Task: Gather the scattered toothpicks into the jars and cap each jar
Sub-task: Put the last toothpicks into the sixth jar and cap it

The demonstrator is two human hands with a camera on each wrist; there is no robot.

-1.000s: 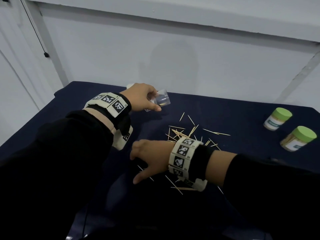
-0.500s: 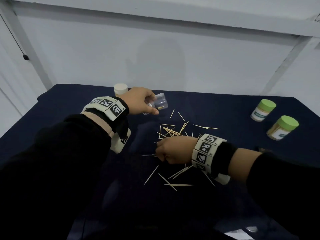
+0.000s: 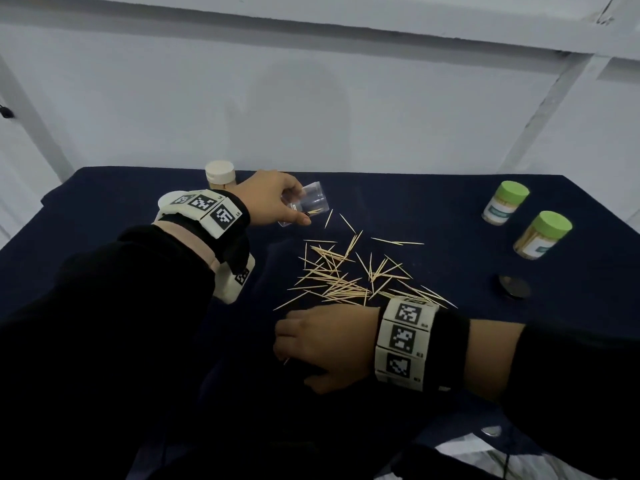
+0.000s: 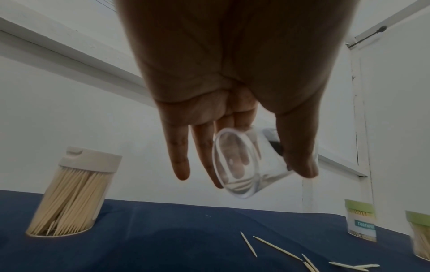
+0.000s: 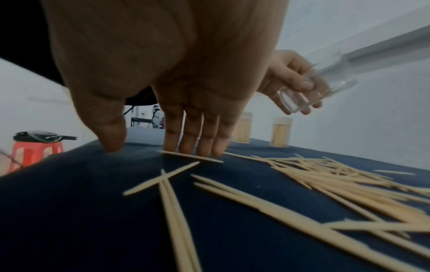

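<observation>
My left hand (image 3: 294,206) holds a clear, uncapped jar (image 3: 310,202) tilted on its side above the dark blue cloth, with a few toothpicks inside. In the left wrist view the thumb and fingers (image 4: 202,156) clasp the clear jar (image 4: 242,165). Scattered toothpicks (image 3: 346,275) lie in a loose pile mid-table. My right hand (image 3: 301,344) is at the near edge of that pile. Its straight fingers (image 5: 193,136) press their tips onto the cloth and onto one toothpick (image 5: 190,156). More toothpicks (image 5: 177,211) lie under the palm. A black lid (image 3: 514,286) lies at the right.
A white-capped jar (image 3: 220,173) full of toothpicks stands at the back left behind my left hand. Two green-capped jars (image 3: 505,202) (image 3: 542,235) stand at the right. The tablecloth (image 3: 104,202) ends at a wall behind. A red stool (image 5: 35,149) stands off the table.
My right hand has pulled back from the pile toward me and gone from curled to straight fingers pressing down. My left hand still holds the tilted jar in about the same place.
</observation>
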